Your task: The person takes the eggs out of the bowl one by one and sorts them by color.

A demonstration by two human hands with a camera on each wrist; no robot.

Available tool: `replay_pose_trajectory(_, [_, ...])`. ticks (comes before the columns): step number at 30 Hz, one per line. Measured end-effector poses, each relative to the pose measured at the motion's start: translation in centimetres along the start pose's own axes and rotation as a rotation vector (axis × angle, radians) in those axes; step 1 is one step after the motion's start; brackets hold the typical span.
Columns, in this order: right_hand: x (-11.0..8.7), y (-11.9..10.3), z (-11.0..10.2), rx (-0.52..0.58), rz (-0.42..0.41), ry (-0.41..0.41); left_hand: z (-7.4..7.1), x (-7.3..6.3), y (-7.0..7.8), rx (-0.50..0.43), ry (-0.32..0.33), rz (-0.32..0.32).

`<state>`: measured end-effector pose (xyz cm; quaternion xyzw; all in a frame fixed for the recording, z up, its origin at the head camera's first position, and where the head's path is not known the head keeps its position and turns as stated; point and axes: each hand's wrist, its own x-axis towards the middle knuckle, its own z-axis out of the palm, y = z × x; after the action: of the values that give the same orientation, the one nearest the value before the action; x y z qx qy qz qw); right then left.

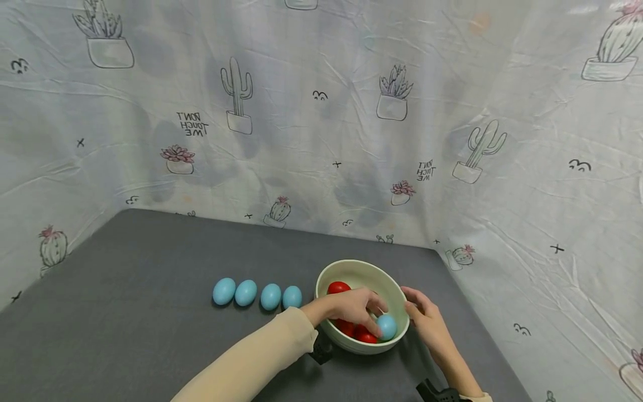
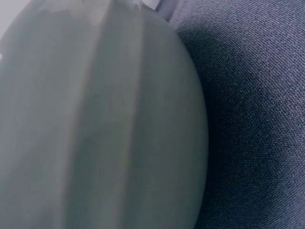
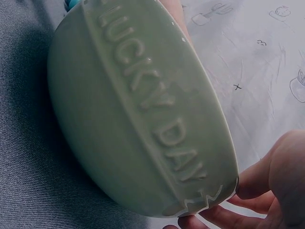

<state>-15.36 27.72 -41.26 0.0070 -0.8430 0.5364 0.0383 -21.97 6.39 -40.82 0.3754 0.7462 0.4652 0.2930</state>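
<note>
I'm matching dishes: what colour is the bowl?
Pale green bowl, clearest in the right wrist view.

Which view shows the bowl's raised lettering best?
The right wrist view: the lettering reads LUCKY DAY there. The head view shows the bowl but no legible letters; the left wrist view shows only ridged wall.

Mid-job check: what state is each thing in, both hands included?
Bowl: mouth up on the grey table
Red eggs: in bowl, at least three, partly hidden
Single blue egg: in bowl
Left hand: inside bowl, touching that egg; firm grip unclear
Right hand: holding bowl's rim
Four blue eggs: row on table
Sheet: hanging, wrinkled
</note>
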Motion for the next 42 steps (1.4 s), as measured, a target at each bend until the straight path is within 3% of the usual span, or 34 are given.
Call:
replay_pose_trajectory(33, [-0.32, 0.19, 0.05, -0.004, 0.019, 0.012, 0.66, 0.10, -0.23, -0.042, -0.011, 0.070])
replay_pose_trajectory(42, [-0.20, 0.47, 0.20, -0.015, 0.013, 0.014, 0.67, -0.15, -0.16, -0.056, 0.011, 0.074])
